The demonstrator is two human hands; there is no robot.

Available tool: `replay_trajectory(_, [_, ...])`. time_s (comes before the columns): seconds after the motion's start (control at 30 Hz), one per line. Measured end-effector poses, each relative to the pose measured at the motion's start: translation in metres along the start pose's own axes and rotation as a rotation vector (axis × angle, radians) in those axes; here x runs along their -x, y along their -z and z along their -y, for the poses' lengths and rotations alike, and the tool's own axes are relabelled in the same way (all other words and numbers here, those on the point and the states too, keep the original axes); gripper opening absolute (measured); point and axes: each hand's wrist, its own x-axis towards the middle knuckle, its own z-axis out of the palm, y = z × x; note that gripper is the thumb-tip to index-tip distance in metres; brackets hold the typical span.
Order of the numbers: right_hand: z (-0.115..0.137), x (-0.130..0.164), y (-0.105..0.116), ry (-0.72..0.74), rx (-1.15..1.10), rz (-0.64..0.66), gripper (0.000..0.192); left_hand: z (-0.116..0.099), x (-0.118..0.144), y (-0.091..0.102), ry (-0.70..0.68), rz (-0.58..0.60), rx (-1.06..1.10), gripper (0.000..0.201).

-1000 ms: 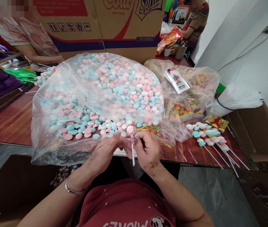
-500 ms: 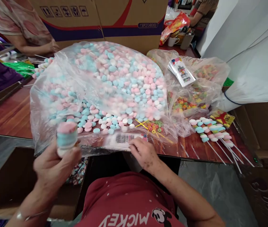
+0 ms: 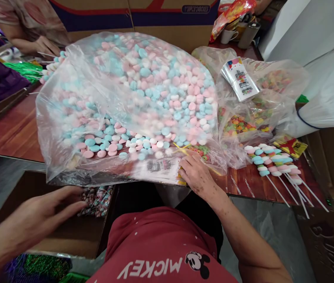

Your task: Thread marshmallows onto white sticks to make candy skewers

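At lower left of the frame the left hand (image 3: 41, 220) reaches with its grip open, fingers spread and empty, toward wrapped sweets (image 3: 97, 200) in a box (image 3: 75, 239) below the surface (image 3: 13, 133) edge. At centre the right hand (image 3: 198, 175) lies flat, grip open, fingertips on a stack of printed cards (image 3: 162, 171) — possibly pinching one, the view is blurred there. Just above it sits a big clear bag (image 3: 131, 102) of pink, blue and white candies. Finished skewers (image 3: 273, 163) lie at right — another person's hand (image 3: 47, 46) shows upper left.
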Motion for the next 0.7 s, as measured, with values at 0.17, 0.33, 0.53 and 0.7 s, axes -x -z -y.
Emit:
replay_trajectory(0.17, [-0.003, 0.003, -0.002, -0.099, -0.082, -0.025, 0.022, -0.062, -0.031, -0.072, -0.42, 0.345, -0.023, 0.019])
replay_trajectory(0.33, [-0.011, 0.005, -0.003, -0.12, -0.186, -0.161, 0.028, -0.097, -0.054, -0.109, -0.662, 0.247, -0.091, 0.019])
replay_trajectory(0.53, [-0.013, 0.001, -0.006, -0.135, -0.132, -0.129, 0.021, -0.095, -0.077, -0.137, -0.797, 0.097, -0.085, 0.024])
replay_trajectory(0.7, [-0.005, -0.004, -0.013, -0.23, 0.02, -0.036, 0.02, -0.087, -0.091, -0.149, -0.698, 0.018, -0.126, 0.024])
